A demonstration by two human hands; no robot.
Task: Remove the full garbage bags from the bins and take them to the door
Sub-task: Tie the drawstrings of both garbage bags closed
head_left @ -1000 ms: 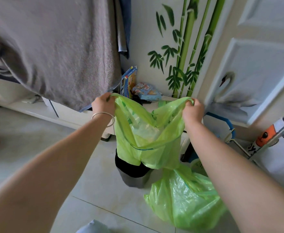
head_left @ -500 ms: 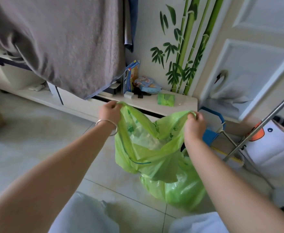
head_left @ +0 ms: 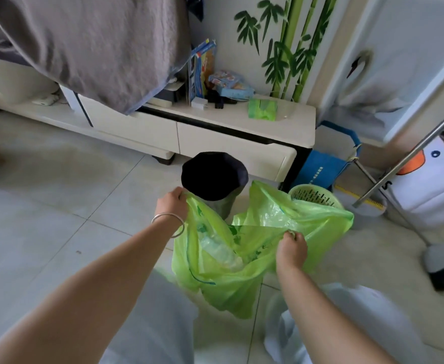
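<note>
A green garbage bag (head_left: 223,282) with plastic waste inside hangs low in front of me, out of the bin. My left hand (head_left: 172,202), a silver bangle on its wrist, grips the bag's left rim. My right hand (head_left: 291,246) pinches the rim on the right, lower down. A second green bag (head_left: 307,216) lies on the floor behind it, partly hidden. The dark bin (head_left: 214,177) stands just beyond, with no green bag in it.
A low white cabinet (head_left: 231,143) runs along the wall behind the bin, with boxes and a green packet on top. A green perforated basket (head_left: 315,197) and a blue bag (head_left: 323,166) sit to the right. A metal pole (head_left: 409,156) slants at right. A grey blanket (head_left: 89,46) hangs upper left.
I have stepped back and lowered the bag; it now hangs nearer the floor. My right hand has dropped lower than my left. The bin's dark inside is now in view.
</note>
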